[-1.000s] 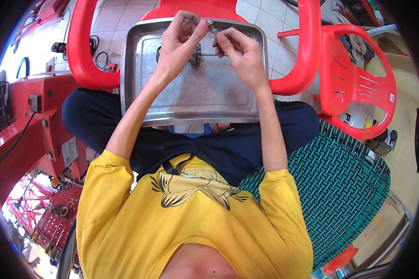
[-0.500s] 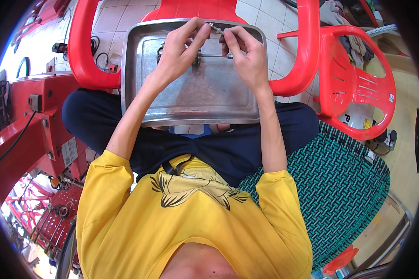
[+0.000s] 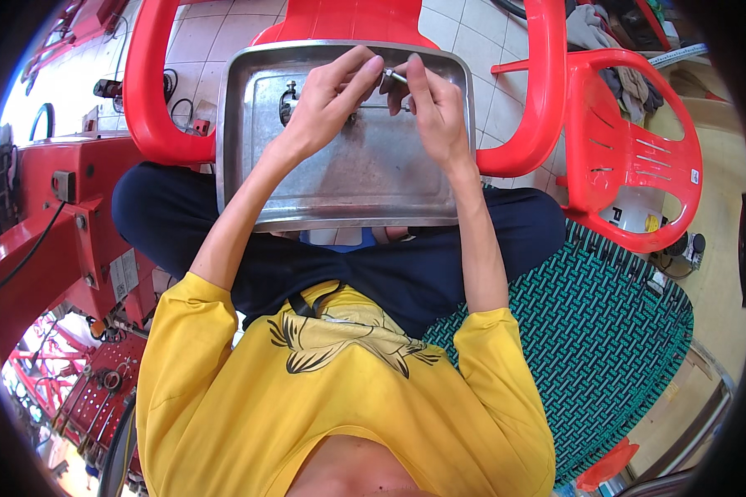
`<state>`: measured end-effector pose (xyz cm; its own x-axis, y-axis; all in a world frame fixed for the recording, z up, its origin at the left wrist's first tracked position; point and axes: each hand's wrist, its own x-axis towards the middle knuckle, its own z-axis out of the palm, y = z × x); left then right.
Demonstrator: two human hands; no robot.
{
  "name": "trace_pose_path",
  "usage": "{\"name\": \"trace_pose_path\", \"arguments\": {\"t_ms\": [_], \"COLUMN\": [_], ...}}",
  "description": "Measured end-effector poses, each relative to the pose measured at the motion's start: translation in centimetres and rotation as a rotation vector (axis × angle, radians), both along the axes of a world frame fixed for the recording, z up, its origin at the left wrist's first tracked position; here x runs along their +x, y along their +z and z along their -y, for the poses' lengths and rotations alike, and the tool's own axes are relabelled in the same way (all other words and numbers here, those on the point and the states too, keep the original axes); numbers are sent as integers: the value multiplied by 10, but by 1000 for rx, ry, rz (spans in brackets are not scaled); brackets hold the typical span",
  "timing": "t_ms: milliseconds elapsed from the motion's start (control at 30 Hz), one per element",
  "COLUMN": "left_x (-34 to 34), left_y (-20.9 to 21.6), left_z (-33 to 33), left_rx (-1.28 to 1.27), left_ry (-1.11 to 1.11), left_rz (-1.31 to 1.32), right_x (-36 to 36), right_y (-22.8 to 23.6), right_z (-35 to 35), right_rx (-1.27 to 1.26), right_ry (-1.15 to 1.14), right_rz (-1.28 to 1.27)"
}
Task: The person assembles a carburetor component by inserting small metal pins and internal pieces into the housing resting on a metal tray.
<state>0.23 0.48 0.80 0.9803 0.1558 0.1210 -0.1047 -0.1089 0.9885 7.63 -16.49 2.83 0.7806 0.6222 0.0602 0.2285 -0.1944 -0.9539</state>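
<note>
Small silvery rod-shaped metal part [image 3: 397,77] held above shallow grey rectangular metal tray [image 3: 348,186]. Right hand [image 3: 441,114]: fingers pinched closed on one end. Left hand [image 3: 330,101]: fingers bunched nearly together at the other; grip unclear. Tray presumably sits beneath to catch drops.

Red armchair [image 3: 545,91], red slotted chair [image 3: 598,170] and green woven seat [image 3: 593,348].
The armchair is far, amid pale floor tiles [image 3: 215,37]; the slotted chair stands right, beyond the woven seat. A red metal frame [image 3: 46,219] fills the left; nearer, a holed red panel [image 3: 87,406], perhaps metal, shows poorly.
</note>
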Motion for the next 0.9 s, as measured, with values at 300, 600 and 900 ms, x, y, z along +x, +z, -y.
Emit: {"name": "trace_pose_path", "arguments": {"t_ms": [300,600,900], "left_x": [0,-1,0], "left_y": [-2,-3,-7], "left_z": [-1,0,-1], "left_rx": [134,55,-32], "left_ry": [22,0,-12], "left_rz": [-3,-17,-39], "right_x": [-4,4,7], "right_y": [3,-1,-10], "right_z": [-6,-5,-1], "right_rx": [130,128,219], "right_ry": [-61,-47,-103], "right_rz": [-47,-85,-118]}}
